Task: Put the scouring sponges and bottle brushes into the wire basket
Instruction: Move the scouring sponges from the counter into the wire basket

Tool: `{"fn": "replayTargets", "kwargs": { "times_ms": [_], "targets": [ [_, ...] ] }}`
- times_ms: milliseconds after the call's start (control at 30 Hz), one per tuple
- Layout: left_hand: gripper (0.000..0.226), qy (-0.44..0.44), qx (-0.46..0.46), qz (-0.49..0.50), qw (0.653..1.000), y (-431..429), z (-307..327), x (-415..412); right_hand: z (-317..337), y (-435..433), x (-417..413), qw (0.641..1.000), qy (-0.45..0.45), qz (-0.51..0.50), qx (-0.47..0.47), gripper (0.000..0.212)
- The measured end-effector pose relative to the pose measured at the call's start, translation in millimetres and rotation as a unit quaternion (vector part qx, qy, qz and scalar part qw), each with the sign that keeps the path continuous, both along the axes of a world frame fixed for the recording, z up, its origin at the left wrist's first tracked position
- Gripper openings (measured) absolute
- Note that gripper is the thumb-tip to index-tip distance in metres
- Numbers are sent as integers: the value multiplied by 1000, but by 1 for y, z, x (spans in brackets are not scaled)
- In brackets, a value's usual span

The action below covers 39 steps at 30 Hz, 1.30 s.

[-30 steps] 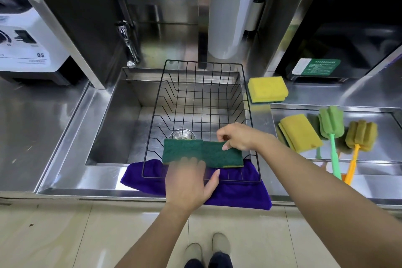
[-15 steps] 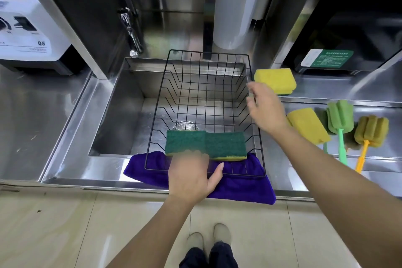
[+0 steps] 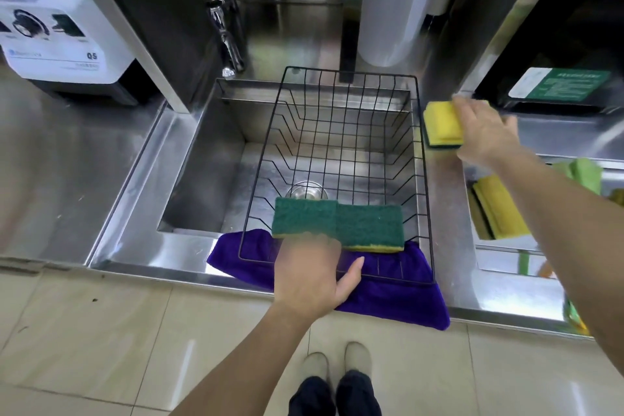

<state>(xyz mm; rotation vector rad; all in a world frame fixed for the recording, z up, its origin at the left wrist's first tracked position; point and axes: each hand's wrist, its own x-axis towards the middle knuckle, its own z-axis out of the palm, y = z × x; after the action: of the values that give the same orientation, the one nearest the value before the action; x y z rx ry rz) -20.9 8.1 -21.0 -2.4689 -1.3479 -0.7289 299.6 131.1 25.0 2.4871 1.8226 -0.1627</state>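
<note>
Wire basket (image 3: 341, 132), over sink: two green-faced sponges (image 3: 337, 221) at its near wall. Left hand (image 3: 312, 277) spread against them. Right hand (image 3: 484, 132), right of basket, fingers closing over yellow sponge (image 3: 440, 123); grasp unconfirmed. Risk: basket tips off purple cloth (image 3: 388, 294) if knocked.

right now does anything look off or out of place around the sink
Mostly the purple cloth: it is wedged under the near end of the wire basket and droops over the counter's front edge. The basket sits on it, over the sink. Nothing looks spilled or damaged.
</note>
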Motion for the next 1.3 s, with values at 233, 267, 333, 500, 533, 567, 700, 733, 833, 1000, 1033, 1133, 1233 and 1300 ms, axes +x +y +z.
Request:
{"fn": "replayTargets", "kwargs": {
  "times_ms": [233, 267, 333, 500, 533, 567, 700, 733, 833, 1000, 1033, 1133, 1233, 1300],
  "targets": [
    [46, 5, 2, -5, 1000, 0, 2, -1, 10, 3, -8, 992, -101, -66, -35, 77],
    [46, 6, 1, -1, 1000, 1, 1, 0, 13, 2, -9, 994, -62, -87, -7, 80],
    [46, 5, -1, -3, 1000, -1, 2, -1, 21, -2, -10, 986, 32, -134, 97, 85],
    [44, 3, 0, 0, 1000, 1, 1, 0, 48, -2, -25, 894, 340, -136, 258, 113],
    [44, 4, -2, -1, 1000, 1, 1, 0, 54, -5, -32, 879, 380, -103, 268, 121],
    [44, 5, -3, -2, 1000, 1, 1, -1, 61, -9, -40, 875, 396, -74, 268, 125],
    [44, -2, 2, -2, 1000, 1, 1, 0, 75, -13, -68, 852, 465, -37, 237, 90],
    [44, -4, 2, 1, 1000, 2, 1, 1, 73, -14, -76, 841, 492, -40, 221, 83],
    [45, -10, 4, 0, 1000, 1, 2, 1, 61, -18, -101, 842, 501, -23, 197, 68],
    [43, -18, 2, -5, 1000, 1, 3, 1, 33, -21, -138, 886, 449, 4, 117, 68],
    [43, -17, 2, -4, 1000, 1, 3, 0, 27, -20, -144, 883, 457, 11, 107, 67],
    [42, -21, 1, -9, 1000, 1, 2, 0, 15, -21, -157, 891, 442, 34, 99, 64],
    [41, -21, -4, -8, 1000, 1, 2, 0, 4, -21, -167, 906, 412, 72, 65, 68],
    [41, -20, -6, -7, 1000, 1, 3, 0, -3, -21, -172, 918, 389, 73, 39, 58]
  ]
}}
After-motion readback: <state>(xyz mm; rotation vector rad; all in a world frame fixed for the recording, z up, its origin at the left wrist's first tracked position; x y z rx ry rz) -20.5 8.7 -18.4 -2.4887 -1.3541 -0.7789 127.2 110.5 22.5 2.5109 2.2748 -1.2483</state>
